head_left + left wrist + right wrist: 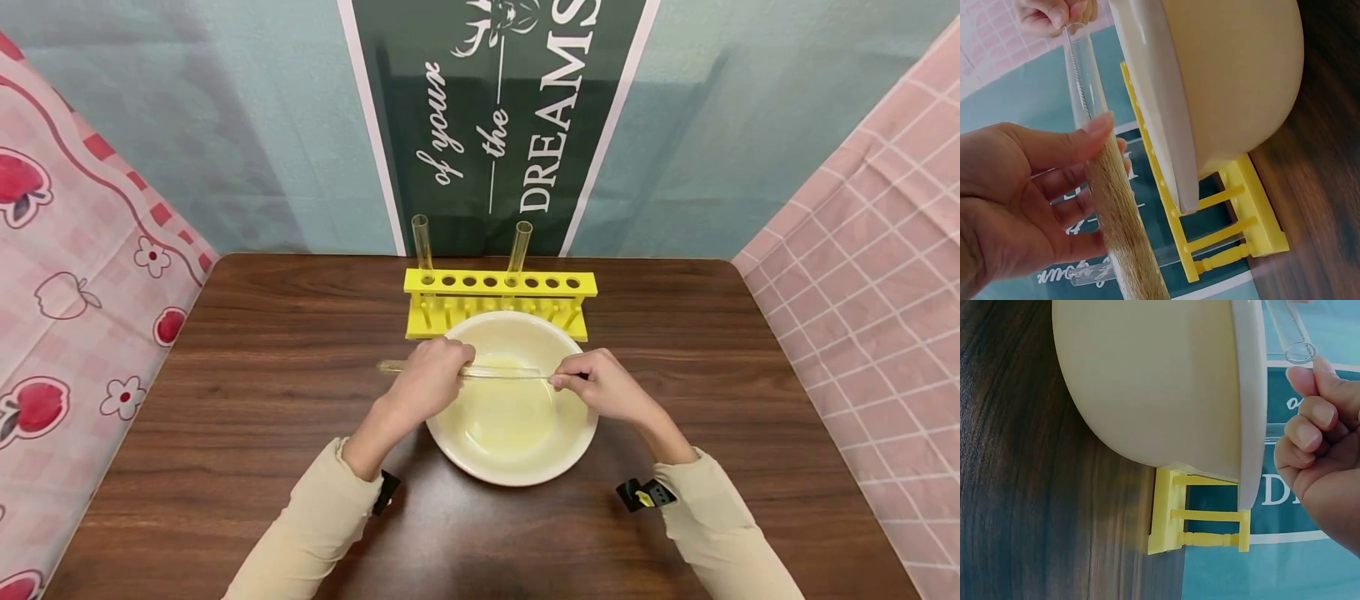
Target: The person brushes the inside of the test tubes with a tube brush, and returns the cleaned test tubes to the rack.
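My left hand (429, 377) grips a clear glass test tube (498, 372), held nearly level over a cream basin (517, 477). Inside the tube sits a test tube brush (1124, 206), its bristles filling the part at and beyond the left fingers. The brush's twisted wire handle (1077, 78) runs out through the open mouth on the right. Thumb and fingers of my right hand (606, 385) pinch the wire's end right at that mouth. Pale yellowish liquid (510, 421) shows in the basin below.
Behind the basin stands a yellow test tube rack (587, 288) with a row of holes. It holds two upright tubes, one at the left end (422, 242) and another near the middle (519, 250). The wooden table (285, 333) meets hanging cloths at the back and sides.
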Available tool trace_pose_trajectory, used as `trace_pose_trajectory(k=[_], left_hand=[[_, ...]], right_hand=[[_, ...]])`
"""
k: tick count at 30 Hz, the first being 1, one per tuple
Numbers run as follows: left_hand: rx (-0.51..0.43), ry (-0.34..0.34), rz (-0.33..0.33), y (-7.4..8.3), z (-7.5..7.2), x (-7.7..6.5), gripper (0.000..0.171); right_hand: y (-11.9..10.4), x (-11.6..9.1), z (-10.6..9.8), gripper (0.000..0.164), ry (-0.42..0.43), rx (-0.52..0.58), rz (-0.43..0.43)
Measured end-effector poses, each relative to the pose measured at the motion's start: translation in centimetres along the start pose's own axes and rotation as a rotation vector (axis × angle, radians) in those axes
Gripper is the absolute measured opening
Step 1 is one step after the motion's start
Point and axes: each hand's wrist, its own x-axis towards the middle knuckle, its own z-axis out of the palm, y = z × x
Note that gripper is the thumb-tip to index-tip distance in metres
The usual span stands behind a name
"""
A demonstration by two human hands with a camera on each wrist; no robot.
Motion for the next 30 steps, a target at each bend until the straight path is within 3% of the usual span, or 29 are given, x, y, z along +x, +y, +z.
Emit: trace_pose_trajectory(k=[7, 16, 30], left_hand=[[0.016, -0.061, -0.035, 0.0, -0.3, 0.0, 0.019], [0.087, -0.141, -0.071, 0.3, -0.4, 0.2, 0.009], [0.08, -0.05, -0.083, 0.3, -0.1, 0.1, 0.022]], right_hand=[[-0.3, 0.1, -0.1, 0.017, -0.026, 0.053, 0.129], [-0.9, 0.5, -0.5, 0.031, -0.07, 0.163, 0.349], [-1.1, 1.0, -1.2, 0.035, -0.094, 0.55, 0.513]])
